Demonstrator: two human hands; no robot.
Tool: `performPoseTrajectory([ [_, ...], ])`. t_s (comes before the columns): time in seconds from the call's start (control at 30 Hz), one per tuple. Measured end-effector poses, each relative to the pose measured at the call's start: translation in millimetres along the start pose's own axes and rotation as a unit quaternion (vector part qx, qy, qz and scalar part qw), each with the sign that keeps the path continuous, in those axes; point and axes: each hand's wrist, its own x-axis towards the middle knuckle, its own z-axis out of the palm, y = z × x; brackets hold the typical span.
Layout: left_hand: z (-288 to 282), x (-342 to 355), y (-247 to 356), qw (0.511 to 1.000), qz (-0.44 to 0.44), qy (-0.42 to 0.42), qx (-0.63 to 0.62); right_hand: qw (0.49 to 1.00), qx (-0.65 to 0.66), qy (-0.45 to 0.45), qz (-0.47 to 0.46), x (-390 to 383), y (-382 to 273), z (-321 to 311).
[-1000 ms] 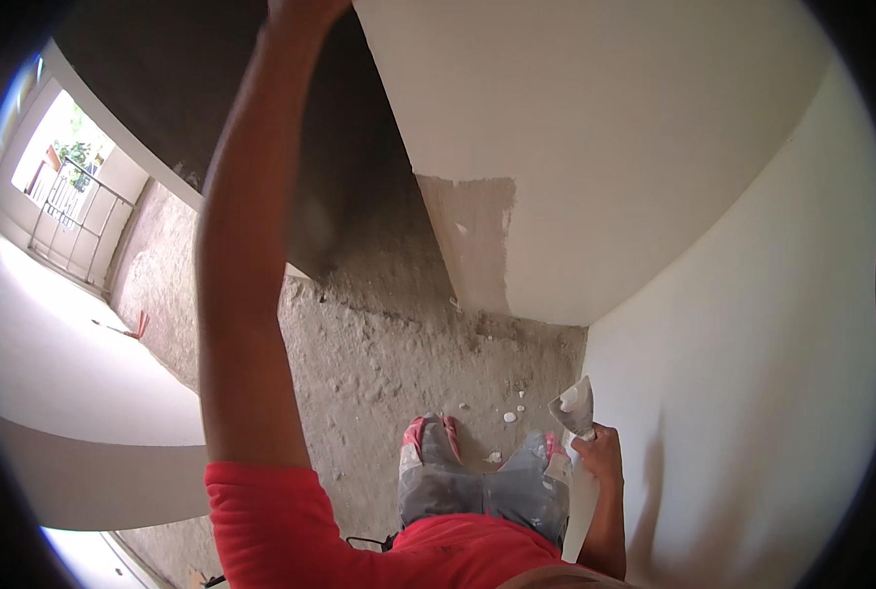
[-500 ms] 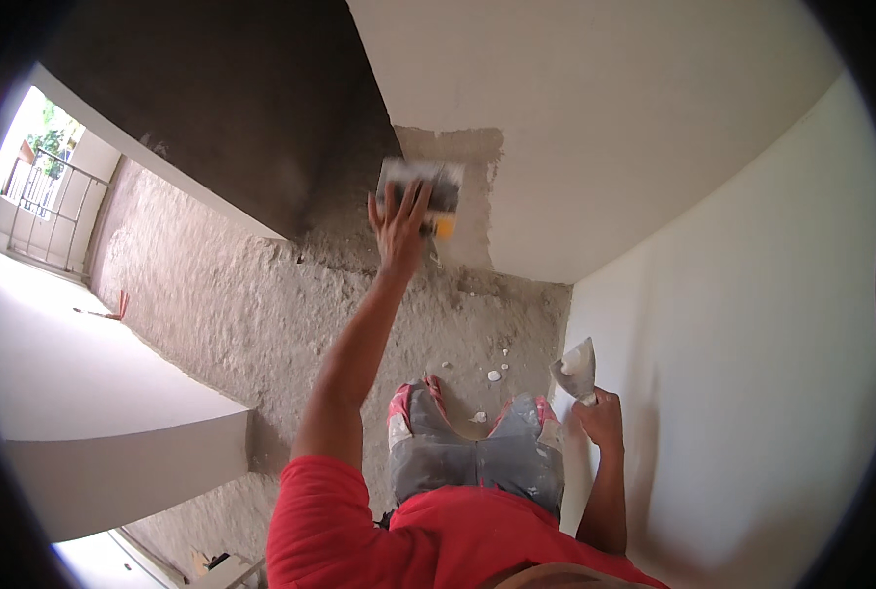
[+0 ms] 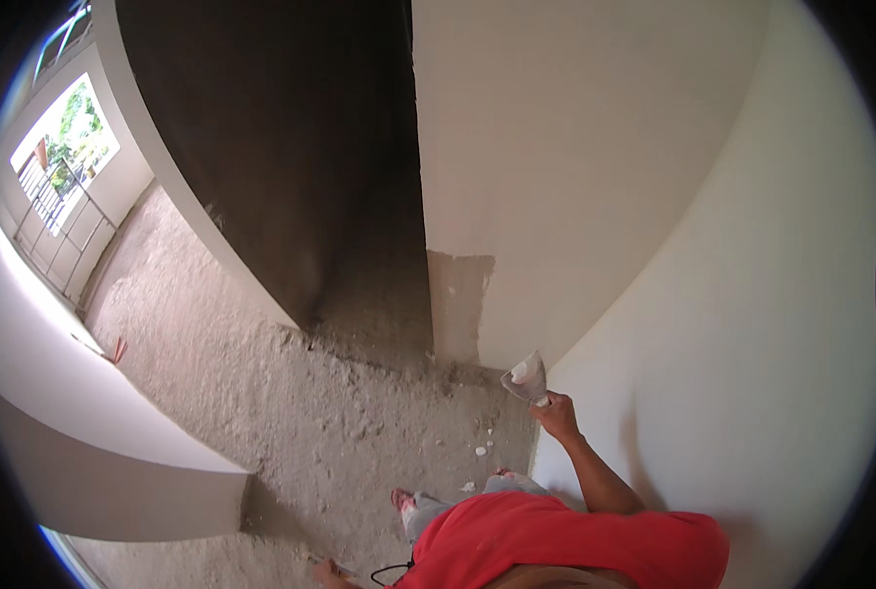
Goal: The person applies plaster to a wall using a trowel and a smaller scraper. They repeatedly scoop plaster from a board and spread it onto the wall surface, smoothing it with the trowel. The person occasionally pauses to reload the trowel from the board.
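Observation:
My right hand [image 3: 557,418] is closed round the handle of a putty knife [image 3: 528,381], held blade up near the corner of the walls. White filler sits on its broad, flared blade. Low at the bottom edge, my left hand [image 3: 332,573] shows only in part, its fingers curled. A thin pale edge beside it looks like the finishing trowel seen side-on; most of it is hidden. Beyond the right hand, a damp-looking grey-brown patch [image 3: 457,299] marks the lower left end of the pale wall [image 3: 565,167].
A dark opening [image 3: 281,147] lies left of the patched wall. Rough concrete floor [image 3: 359,412] carries white crumbs [image 3: 481,452] near my feet. A white wall [image 3: 732,393] rises close on my right. At far left are a low white ledge [image 3: 94,422] and a metal railing [image 3: 65,226].
My left hand has come off the wall patch with the trowel and dropped down to the bottom edge. The view has shifted, and the putty knife now appears farther left.

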Motion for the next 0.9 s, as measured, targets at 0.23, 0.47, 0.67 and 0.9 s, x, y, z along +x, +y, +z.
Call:
performPoseTrajectory([
  [0.23, 6.9, 16.5, 118.1, 0.98, 0.165, -0.097, -0.048, 0.999, -0.02, 0.033, -0.019, -37.7, -40.0, 67.4],
  [0.47, -8.5, 8.5, 185.7, 0.938, 0.287, -0.191, -0.035, 0.999, -0.035, 0.027, -0.01, -75.0, -86.7, 126.9],
  [0.67, -50.1, 42.9, 141.4, 0.964, 0.198, -0.172, -0.038, 0.996, -0.003, -0.057, 0.064, -83.9, -148.8, 135.2],
  [0.9, -81.4, 104.2, 49.5, 0.989, 0.05, -0.109, -0.086, 0.998, -0.012, -0.022, -0.064, -64.4, -128.6, 158.8],
])
